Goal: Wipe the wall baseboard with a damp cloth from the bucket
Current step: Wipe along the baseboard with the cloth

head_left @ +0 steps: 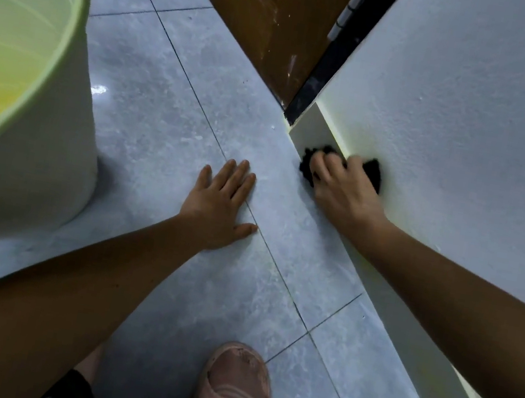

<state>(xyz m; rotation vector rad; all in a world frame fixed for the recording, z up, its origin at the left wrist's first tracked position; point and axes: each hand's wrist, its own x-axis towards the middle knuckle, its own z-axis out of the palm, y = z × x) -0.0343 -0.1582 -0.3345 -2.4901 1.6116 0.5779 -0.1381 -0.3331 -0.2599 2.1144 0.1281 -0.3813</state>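
A white baseboard (314, 127) runs along the foot of the white wall (477, 113) on the right. My right hand (343, 186) presses a crumpled black cloth (374, 174) against the baseboard close to its far end by the door frame. The cloth shows on both sides of my fingers. My left hand (218, 205) lies flat on the grey tiled floor (170, 79), fingers spread, holding nothing. A large pale green bucket (42, 113) stands on the floor at the left, its inside lit yellowish.
A brown wooden door (271, 16) and a dark door frame strip (324, 70) meet the wall's end ahead. My foot in a pink slipper (235, 392) rests on the tiles at the bottom centre, close to the baseboard.
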